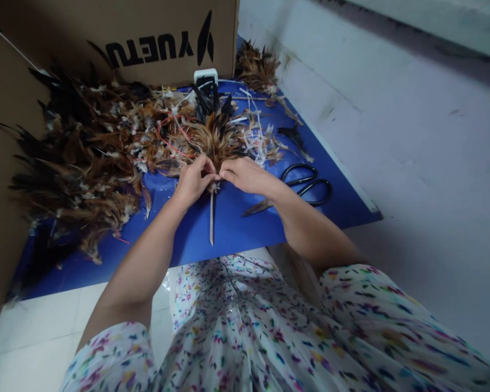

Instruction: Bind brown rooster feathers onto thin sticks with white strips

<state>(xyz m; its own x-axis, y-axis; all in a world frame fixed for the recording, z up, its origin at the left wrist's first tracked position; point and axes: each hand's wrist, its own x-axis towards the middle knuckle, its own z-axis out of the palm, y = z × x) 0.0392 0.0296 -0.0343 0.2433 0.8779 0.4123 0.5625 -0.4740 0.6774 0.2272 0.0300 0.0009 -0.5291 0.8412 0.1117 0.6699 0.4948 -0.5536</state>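
Both hands meet at the base of a brown feather bundle (214, 136) set around a thin stick (212, 220), whose bare end points toward me. My left hand (195, 177) is closed, thumb and fingertips pinched at the bundle's lower end. Right beside it, my right hand (245, 173) is also closed in a pinch, its fingertips almost touching the left ones. Whatever lies between the fingertips is too small to make out. Black-handled scissors (306, 185) lie partly under my right forearm, blades pointing left.
Loose brown and black feathers (93, 152) are heaped on the left of the blue table (196, 228). Tangled white string (256, 142) lies behind my right hand, red string (169, 142) behind my left. A cardboard box (155, 24) stands at the back; a wall (392, 136) bounds the right.
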